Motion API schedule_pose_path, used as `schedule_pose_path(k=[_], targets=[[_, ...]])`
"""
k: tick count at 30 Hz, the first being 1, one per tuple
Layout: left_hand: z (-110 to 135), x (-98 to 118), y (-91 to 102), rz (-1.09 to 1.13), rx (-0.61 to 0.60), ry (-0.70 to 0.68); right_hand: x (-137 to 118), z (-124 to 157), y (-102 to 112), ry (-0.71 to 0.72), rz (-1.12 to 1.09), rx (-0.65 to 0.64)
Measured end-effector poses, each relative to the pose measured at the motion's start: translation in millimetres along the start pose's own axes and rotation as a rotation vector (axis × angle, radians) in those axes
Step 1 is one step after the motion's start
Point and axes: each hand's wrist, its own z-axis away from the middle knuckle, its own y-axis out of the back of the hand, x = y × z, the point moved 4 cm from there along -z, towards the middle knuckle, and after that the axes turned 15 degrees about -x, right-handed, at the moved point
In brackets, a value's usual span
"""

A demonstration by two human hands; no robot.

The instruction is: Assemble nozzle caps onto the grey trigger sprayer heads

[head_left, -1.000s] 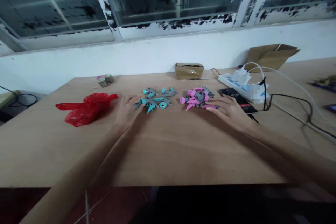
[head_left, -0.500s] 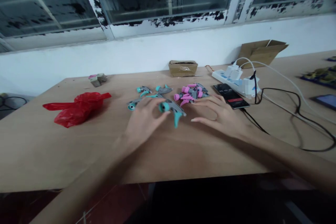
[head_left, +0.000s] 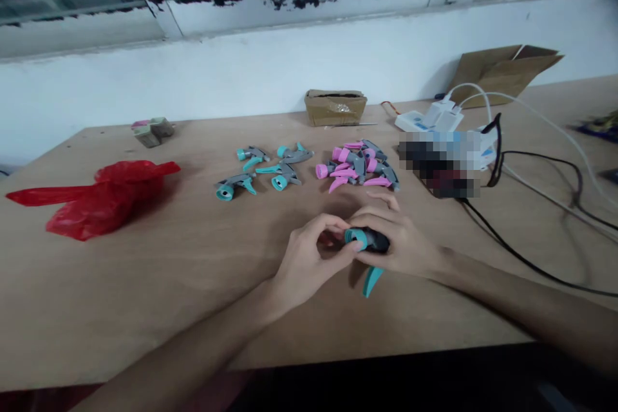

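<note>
A teal-and-grey trigger sprayer head is held between both hands above the near part of the table. My left hand pinches its teal collar with thumb and fingertips. Around the dark body my right hand is wrapped, and the teal trigger sticks out below it. Most of the body is hidden by the right fingers. Beyond the hands, several teal-and-grey sprayer heads lie loosely together. To their right is a heap of pink-and-grey sprayer heads.
A knotted red plastic bag lies at the left. Small blocks and a brown carton stand near the wall. At the right are a power strip with white plugs, cables, a pixelated dark object and an open cardboard box.
The left hand has carried the teal sprayer head rightward and nearer. My right hand, earlier open beside the pink heap, is now closed around its body. The view has tilted down.
</note>
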Motion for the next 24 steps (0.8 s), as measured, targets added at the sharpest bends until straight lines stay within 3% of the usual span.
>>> schedule_pose_path(k=[8, 14, 24], targets=[[-4, -13, 1.2, 0.364, -0.128, 0.044, -7, 1, 1, 0.06, 0.01, 0.077], [-9, -19, 7.0, 0.3, -0.283, 0.089, -10, 1, 0, 0.039, 0.023, 0.044], [-10, -16, 3.9, 0.139, -0.294, 0.125, -5, 0, 0, -0.035, -0.088, 0.049]])
